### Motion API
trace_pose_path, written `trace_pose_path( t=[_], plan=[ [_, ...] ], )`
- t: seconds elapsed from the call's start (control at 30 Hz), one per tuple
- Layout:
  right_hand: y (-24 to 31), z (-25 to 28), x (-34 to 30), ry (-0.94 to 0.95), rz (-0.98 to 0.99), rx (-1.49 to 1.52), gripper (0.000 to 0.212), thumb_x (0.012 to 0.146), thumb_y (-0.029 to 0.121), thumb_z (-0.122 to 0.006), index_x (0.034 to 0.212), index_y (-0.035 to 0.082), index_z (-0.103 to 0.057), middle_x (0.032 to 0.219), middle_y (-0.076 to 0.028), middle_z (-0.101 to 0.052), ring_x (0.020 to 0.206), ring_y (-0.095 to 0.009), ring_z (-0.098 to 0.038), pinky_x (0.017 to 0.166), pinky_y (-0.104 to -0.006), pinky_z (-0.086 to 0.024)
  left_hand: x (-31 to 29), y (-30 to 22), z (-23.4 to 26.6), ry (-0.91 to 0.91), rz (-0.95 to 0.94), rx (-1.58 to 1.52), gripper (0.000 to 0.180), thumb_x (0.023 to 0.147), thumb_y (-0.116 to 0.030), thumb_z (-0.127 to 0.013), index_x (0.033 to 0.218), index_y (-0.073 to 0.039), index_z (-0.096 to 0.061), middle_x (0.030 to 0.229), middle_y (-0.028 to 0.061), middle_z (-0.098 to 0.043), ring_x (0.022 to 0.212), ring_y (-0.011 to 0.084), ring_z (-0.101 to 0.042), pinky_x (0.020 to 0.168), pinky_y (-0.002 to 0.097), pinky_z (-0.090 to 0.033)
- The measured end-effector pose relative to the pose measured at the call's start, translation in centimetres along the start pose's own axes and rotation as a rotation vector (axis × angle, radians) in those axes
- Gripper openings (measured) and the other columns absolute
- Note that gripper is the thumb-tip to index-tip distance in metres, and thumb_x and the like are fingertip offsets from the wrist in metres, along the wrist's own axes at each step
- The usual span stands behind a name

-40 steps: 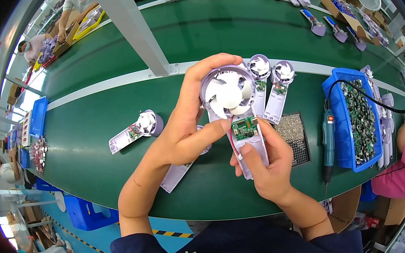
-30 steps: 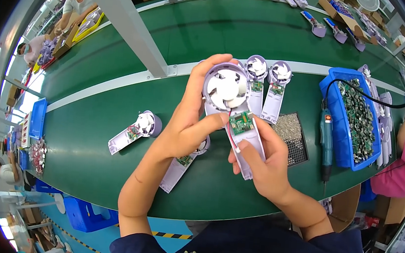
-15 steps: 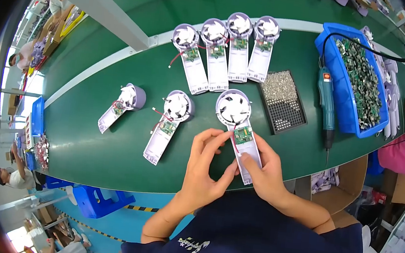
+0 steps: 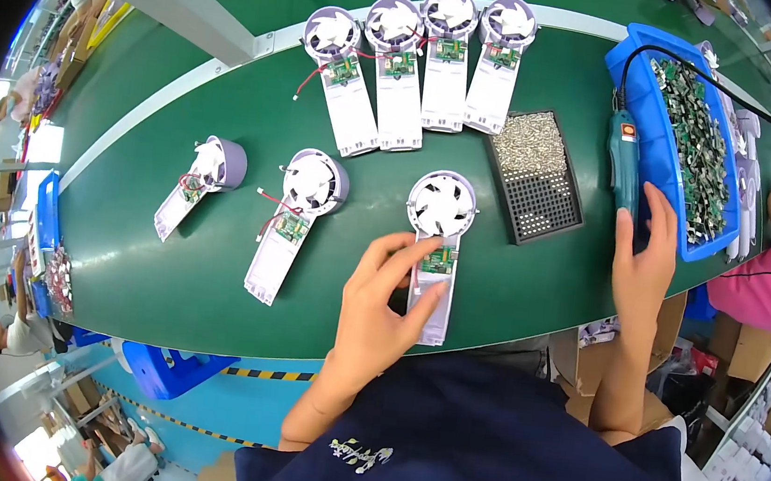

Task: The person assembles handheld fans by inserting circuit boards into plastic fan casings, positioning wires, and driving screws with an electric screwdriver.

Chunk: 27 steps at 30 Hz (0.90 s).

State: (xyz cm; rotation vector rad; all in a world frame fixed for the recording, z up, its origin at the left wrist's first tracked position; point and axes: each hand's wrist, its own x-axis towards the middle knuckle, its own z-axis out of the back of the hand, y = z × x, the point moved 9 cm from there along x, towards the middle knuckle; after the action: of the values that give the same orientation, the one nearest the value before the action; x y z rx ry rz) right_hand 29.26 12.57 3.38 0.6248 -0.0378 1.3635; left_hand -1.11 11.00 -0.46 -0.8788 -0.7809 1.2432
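A white-and-lilac handheld fan half (image 4: 442,206) lies before me, impeller and green circuit board (image 4: 438,260) facing up. My left hand (image 4: 385,287) is on its handle, fingertips over the board's upper part and thumb lower down by the red wire. The fingers hide part of the board and handle. At the right, my right hand (image 4: 645,254) is at the lower end of a teal electric screwdriver (image 4: 623,158), its thumb and fingers apart on either side. That hand covers the driver's nose and bit. Whether it grips firmly is hard to see.
A black screw tray (image 4: 540,200) stands between the fan and the screwdriver. Farther right is a blue bin (image 4: 646,89) of circuit boards, with a black cable arching over it. Several fan halves (image 4: 398,73) lie in a back row; a fan half (image 4: 293,221) sits nearer left.
My right hand has left the fan half and moved right to the screwdriver. My left hand has come over the board, and the fan half is turned straighter. The view has shifted slightly.
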Motion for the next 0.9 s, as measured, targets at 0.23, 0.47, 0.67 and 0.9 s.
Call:
trace_pose_path(
  t=[0.23, 0.47, 0.67, 0.9],
  plan=[
    [-2.1, -3.4, 0.8, 0.129, 0.006, 0.034, 0.048, 0.098, 0.02, -0.062, 0.138, -0.003, -0.05, 0.12, -0.021, -0.062, 0.096, -0.032, -0.063, 0.084, -0.0398, -0.049, 1.3, 1.0, -0.2, 0.022, 0.051, -0.143, 0.037, 0.078, 0.004, -0.078, 0.113, -0.002, -0.071, 0.105, 0.0123, -0.067, 0.082, 0.0162, -0.069, 0.065, 0.0254, -0.059],
    [5.0, 0.3, 1.4, 0.026, 0.029, 1.442, 0.068, 0.098, 0.022, -0.06, 0.153, 0.004, -0.024, 0.134, -0.013, -0.045, 0.082, -0.021, -0.059, 0.07, -0.0352, -0.05, 0.9, 0.3, -0.5, -0.081, -0.015, -0.041, 0.033, 0.076, -0.002, -0.082, 0.106, -0.005, -0.07, 0.098, 0.0092, -0.066, 0.067, 0.0174, -0.065, 0.058, 0.0275, -0.056],
    [14.2, -1.2, 0.3, 0.447, 0.431, 1.871, 0.08, 0.083, 0.068, -0.067, 0.136, 0.013, -0.043, 0.09, -0.004, -0.055, 0.066, -0.018, -0.054, 0.059, -0.0346, -0.049, 0.6, 0.5, -0.4, -0.136, -0.072, -0.016, 0.035, 0.074, -0.003, -0.084, 0.107, -0.005, -0.07, 0.095, 0.0079, -0.065, 0.061, 0.0151, -0.062, 0.055, 0.0268, -0.053],
    [16.9, 1.5, -1.5, -0.023, 0.757, 1.77, 0.094, 0.084, 0.058, -0.073, 0.148, 0.008, -0.027, 0.096, -0.009, -0.055, 0.052, -0.019, -0.053, 0.044, -0.0321, -0.049, 0.6, 0.9, -0.3, -0.163, -0.054, -0.078, 0.04, 0.07, -0.001, -0.086, 0.107, -0.006, -0.072, 0.094, 0.0083, -0.066, 0.067, 0.0141, -0.061, 0.055, 0.025, -0.054]
  ],
)
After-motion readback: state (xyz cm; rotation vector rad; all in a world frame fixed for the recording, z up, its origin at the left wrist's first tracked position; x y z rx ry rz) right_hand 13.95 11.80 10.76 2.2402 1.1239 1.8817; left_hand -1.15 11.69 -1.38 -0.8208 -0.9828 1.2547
